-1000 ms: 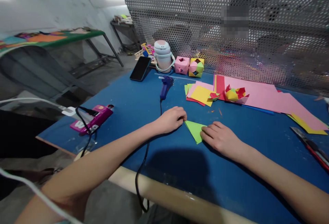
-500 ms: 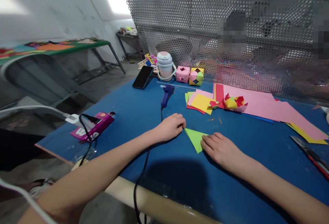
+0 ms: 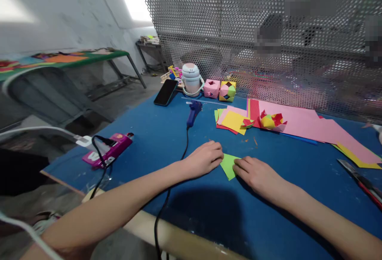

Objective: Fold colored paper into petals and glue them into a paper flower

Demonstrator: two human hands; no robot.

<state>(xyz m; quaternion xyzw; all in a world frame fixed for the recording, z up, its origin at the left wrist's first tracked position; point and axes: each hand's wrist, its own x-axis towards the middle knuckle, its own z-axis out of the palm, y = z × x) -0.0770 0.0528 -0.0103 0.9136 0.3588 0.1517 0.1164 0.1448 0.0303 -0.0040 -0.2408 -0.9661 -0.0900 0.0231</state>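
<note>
A folded piece of lime-green paper (image 3: 228, 167) lies on the blue tabletop between my hands, its lower point toward me. My left hand (image 3: 205, 158) is closed at the paper's upper left edge, fingers curled and pressed together over it. On the opposite side, my right hand (image 3: 253, 174) holds the right edge, its fingers bent and close together, fingertips on the paper. Both thumbs are mostly hidden. Beyond my left hand lies a blue glue gun (image 3: 194, 113), its black cord running under my left forearm.
Coloured paper squares (image 3: 234, 121) and a folded paper flower (image 3: 272, 121) lie behind the hands. Pink sheets (image 3: 298, 119) and a utility knife (image 3: 358, 178) are at right. A purple power strip (image 3: 112, 148), phone (image 3: 166, 92), white flask (image 3: 191, 79) and paper cubes (image 3: 211, 88) stand left and back.
My left hand has moved right and slightly toward me, over the paper's left corner, so less of the green paper shows. The right hand has stayed nearly in place.
</note>
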